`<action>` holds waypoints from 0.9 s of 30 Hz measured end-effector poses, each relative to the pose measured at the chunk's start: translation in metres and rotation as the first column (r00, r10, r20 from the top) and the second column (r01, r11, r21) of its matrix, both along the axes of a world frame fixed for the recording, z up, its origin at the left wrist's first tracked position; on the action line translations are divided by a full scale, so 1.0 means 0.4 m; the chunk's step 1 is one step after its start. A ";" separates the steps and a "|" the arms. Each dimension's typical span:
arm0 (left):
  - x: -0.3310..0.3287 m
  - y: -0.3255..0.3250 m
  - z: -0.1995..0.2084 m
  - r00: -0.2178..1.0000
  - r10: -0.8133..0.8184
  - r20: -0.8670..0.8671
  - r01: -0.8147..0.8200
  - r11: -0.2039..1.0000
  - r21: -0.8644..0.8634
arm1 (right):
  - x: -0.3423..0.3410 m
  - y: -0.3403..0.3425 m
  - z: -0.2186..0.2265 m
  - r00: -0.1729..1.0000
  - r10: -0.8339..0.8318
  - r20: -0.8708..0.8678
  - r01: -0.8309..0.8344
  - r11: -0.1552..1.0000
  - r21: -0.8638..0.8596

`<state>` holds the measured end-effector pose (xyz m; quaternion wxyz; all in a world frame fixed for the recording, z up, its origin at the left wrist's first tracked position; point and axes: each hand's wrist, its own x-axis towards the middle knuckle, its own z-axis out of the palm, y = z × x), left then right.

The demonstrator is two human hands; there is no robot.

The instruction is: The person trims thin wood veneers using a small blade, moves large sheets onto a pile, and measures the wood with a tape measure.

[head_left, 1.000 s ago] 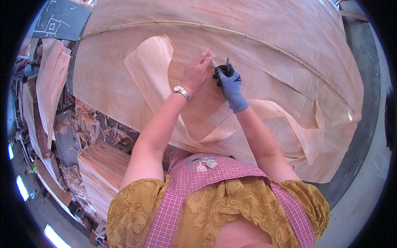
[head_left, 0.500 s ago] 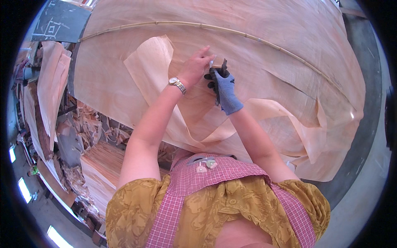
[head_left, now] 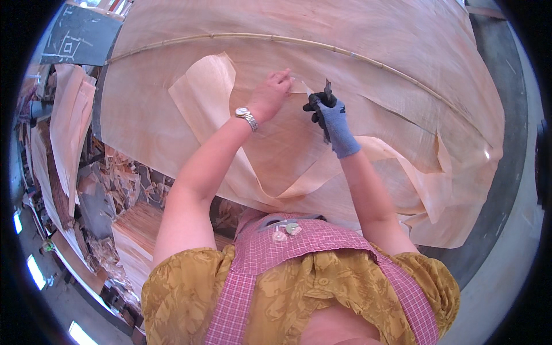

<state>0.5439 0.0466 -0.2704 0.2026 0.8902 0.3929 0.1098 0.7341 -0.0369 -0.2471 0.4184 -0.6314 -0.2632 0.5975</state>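
My left hand [head_left: 272, 95], bare and with a metal wristwatch, is closed with its fingertips together at one end of a thin pale strip [head_left: 299, 85], which looks like tape. The strip runs across to my right hand [head_left: 332, 119], which wears a blue glove with black fingers. Those gloved fingers are wrapped round a narrow dark tool [head_left: 328, 86] that sticks out above and below the fist; its exact kind is unclear. Both hands are over a broad sheet of wood veneer [head_left: 299, 123]. A loose, curled veneer piece [head_left: 207, 86] lies beside my left forearm.
A thin bamboo pole [head_left: 253, 36] lies bowed across the far part of the sheet. Right of my gloved hand the veneer has a long split [head_left: 397, 112] and a folded flap [head_left: 422, 190]. Veneer scraps [head_left: 123, 175] and stacked sheets [head_left: 141, 221] are at the left.
My right hand has moved right, away from my left hand, with the dark tool in it. The pale strip now spans a wider gap between them.
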 end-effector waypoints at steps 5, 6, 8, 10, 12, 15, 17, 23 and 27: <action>0.004 -0.009 0.025 0.981 0.021 0.195 -0.025 1.000 0.017 | -0.026 -0.013 -0.019 0.992 -0.059 -0.114 0.050 0.995 -0.087; 0.000 -0.029 0.026 0.991 -0.054 0.123 0.048 0.998 0.049 | -0.031 -0.013 -0.021 0.991 -0.076 -0.106 0.067 0.994 -0.083; -0.008 -0.065 0.026 0.981 -0.192 -0.024 0.193 0.976 0.106 | -0.037 -0.012 -0.023 0.991 -0.077 -0.110 0.068 0.995 -0.077; -0.002 -0.083 0.000 0.980 -0.167 -0.111 0.187 0.961 0.205 | -0.042 -0.011 -0.040 0.997 -0.053 -0.065 0.049 0.997 -0.063; 0.011 -0.088 -0.009 0.975 -0.159 -0.156 0.198 0.940 0.278 | -0.037 0.001 -0.086 0.999 -0.012 0.036 0.014 0.999 -0.043; 0.027 -0.082 -0.012 0.971 -0.185 -0.154 0.226 0.918 0.326 | -0.002 0.032 -0.105 0.330 0.164 0.930 -0.448 0.894 0.001; 0.018 -0.080 -0.034 0.971 -0.201 -0.132 0.235 0.915 0.328 | 0.029 0.042 -0.053 0.274 0.290 0.917 -0.436 0.887 -0.151; 0.021 -0.088 -0.028 0.984 -0.161 -0.080 0.177 0.940 0.292 | 0.395 -0.039 -0.040 0.894 -0.084 0.441 0.041 0.993 0.107; 0.050 -0.091 0.016 0.989 -0.076 -0.126 0.089 0.991 0.100 | 0.532 -0.072 -0.011 0.874 -0.201 0.443 0.231 0.973 -0.013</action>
